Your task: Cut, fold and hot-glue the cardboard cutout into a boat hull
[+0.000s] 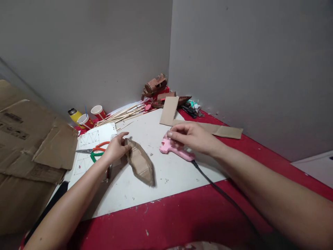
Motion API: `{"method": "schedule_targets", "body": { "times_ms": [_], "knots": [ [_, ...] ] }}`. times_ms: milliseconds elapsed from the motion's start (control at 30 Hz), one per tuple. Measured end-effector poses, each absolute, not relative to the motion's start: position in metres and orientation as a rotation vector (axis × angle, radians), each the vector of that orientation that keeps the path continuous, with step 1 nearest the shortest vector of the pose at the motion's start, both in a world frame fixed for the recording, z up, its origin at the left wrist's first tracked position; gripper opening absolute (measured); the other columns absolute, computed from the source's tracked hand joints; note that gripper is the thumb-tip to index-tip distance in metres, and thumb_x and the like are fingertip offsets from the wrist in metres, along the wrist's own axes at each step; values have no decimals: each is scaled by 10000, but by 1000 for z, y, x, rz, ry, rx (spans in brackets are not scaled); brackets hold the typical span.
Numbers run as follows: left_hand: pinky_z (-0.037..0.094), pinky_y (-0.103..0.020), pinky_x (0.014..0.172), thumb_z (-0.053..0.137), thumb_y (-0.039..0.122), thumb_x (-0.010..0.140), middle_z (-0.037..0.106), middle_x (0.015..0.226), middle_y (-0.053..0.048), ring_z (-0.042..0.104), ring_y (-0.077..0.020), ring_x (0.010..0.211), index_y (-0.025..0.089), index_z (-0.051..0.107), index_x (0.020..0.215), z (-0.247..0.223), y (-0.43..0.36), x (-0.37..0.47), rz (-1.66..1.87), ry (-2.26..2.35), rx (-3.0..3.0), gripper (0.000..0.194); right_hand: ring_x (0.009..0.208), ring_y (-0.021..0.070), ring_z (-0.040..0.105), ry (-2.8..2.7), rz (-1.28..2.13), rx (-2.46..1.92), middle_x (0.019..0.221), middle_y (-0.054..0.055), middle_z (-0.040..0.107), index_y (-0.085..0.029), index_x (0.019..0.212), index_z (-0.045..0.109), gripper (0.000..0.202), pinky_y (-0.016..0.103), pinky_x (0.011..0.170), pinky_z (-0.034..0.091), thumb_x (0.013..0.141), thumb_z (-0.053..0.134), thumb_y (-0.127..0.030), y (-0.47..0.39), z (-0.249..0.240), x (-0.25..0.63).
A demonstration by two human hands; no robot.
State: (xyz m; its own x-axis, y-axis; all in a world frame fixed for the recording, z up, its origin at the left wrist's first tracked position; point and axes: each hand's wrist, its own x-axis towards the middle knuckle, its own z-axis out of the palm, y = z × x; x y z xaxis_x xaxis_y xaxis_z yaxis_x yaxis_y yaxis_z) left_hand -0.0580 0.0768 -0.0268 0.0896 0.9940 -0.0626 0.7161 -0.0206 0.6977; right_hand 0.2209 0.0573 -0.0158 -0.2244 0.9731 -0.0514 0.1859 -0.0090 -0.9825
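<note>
My left hand [118,148] pinches the near-left rim of a small boat-shaped cardboard piece [142,163], with the thumb on its edge and the index finger reaching past it. The piece is hollow, with low walls and pointed ends, and tilts over the white board [122,198]. To its right is a pink hot glue gun [179,151], its black cord running off the handle toward the lower right. Thumb and fingers of my right hand [191,137] close together at the gun's upper end; their exact contact is partly hidden.
Green-and-orange-handled scissors [96,150] lie on a drawn sheet [82,166] at left. Behind are paper cups [98,111], a yellow bottle [75,115], wooden sticks [125,114] and brown models [156,85]. An L-shaped cardboard strip [223,131] lies right; a large carton [20,146] stands left.
</note>
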Motion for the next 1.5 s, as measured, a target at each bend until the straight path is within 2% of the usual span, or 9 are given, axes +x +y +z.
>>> {"method": "schedule_targets", "body": {
  "times_ms": [100,333,467,600,700,967,1167,1367,1500],
  "knots": [
    [384,-261,539,654,166,670,554,603,49,516,-150,561,158,580,1282,-31,78,-51,576,1561,1800,616,481,112,552,-1722,1372,-1272,587,6,652,-176,710,615,191,214,456,390,878,553,-242,51,-7,207],
    [472,-299,671,677,159,658,678,898,-39,613,-187,736,197,575,1287,-42,79,-49,662,1464,1820,638,601,134,573,-2445,660,-1399,696,27,698,-163,748,688,140,232,540,332,835,587,-207,70,4,167],
    [477,-316,684,662,164,682,678,939,-65,622,-205,761,187,574,1265,-38,67,-51,798,1526,1807,590,652,169,599,-2581,505,-1368,758,59,726,-175,771,702,176,257,547,295,853,553,-218,73,4,147],
    [447,-318,700,544,149,782,681,866,-53,606,-199,727,201,661,1013,-32,34,-54,992,1619,1923,264,702,226,668,-2900,314,-1203,816,77,757,-223,989,716,257,281,559,295,886,486,-171,61,0,144],
    [432,-302,659,481,106,798,686,792,-46,609,-201,712,215,668,894,-35,11,-58,928,1547,2174,236,710,251,700,-3073,228,-1151,806,92,764,-235,1183,656,380,293,571,334,899,441,-100,53,-3,146],
    [445,-296,634,451,92,845,690,838,-44,611,-180,669,207,623,1042,-52,11,-58,985,1540,2095,286,784,269,717,-3214,262,-1298,854,121,765,-247,1312,604,433,299,602,403,924,455,-127,61,1,138],
    [441,-314,685,563,169,836,687,872,-57,586,-180,661,197,660,1058,-59,12,-51,1065,1511,1975,244,845,283,710,-3173,502,-1349,967,99,768,-297,1242,660,435,298,586,403,850,529,-161,72,-6,137],
    [457,-318,721,520,162,855,666,986,-76,606,-193,760,196,631,1091,-64,11,-49,1037,1526,2047,263,771,257,700,-3175,505,-1352,889,99,767,-248,1109,728,323,306,633,447,835,571,-180,71,-5,132],
    [448,-295,649,518,182,859,672,873,-53,590,-169,659,182,581,1159,-64,11,-49,1036,1592,1924,307,794,280,709,-3208,433,-1331,918,121,760,-267,1280,635,456,333,663,465,853,542,-140,66,3,136]
  ]
}}
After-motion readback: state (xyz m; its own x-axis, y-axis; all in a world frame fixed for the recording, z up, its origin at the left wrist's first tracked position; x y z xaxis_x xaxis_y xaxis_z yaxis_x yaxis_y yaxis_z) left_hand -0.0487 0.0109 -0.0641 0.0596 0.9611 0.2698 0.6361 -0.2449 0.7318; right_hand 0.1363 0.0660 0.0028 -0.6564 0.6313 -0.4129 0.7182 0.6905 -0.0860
